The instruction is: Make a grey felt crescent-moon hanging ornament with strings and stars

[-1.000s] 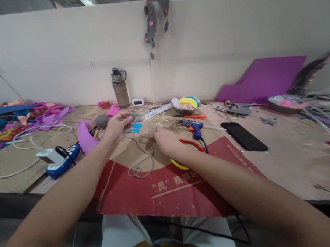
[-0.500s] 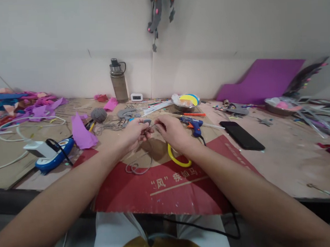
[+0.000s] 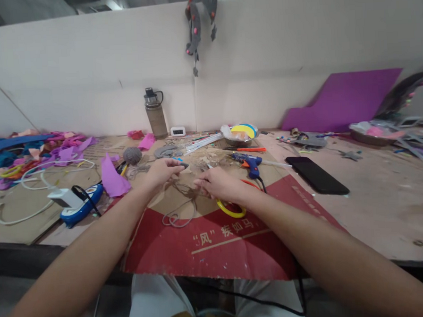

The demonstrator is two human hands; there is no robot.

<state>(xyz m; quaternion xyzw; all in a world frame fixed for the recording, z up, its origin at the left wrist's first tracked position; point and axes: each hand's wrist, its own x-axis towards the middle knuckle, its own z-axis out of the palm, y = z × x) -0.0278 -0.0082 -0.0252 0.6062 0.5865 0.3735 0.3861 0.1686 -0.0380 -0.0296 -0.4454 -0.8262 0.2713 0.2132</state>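
My left hand (image 3: 164,173) is closed in a pinch on a small grey felt piece (image 3: 184,165), whose tip shows past the thumb. My right hand (image 3: 216,183), also closed, pinches a strand of grey yarn above the cardboard. The yarn (image 3: 179,221) runs between the hands and lies in loose loops on the red cardboard (image 3: 220,257). Partly hidden beneath my right hand and wrist are scissors (image 3: 232,213) with yellow and red handles. A blue glue gun (image 3: 251,164) lies just beyond the right hand.
A grey yarn ball (image 3: 132,155) and purple felt (image 3: 113,175) lie left. Behind stand a water bottle (image 3: 156,115), a small clock (image 3: 178,131) and a bowl (image 3: 237,140). A phone (image 3: 317,174) lies right; a blue power strip (image 3: 81,208) with cables sits left.
My hands have moved apart; before, their fingertips nearly met over the small grey piece. The right hand has come down and nearer, with yarn in its fingers. The camera has tilted up slightly.
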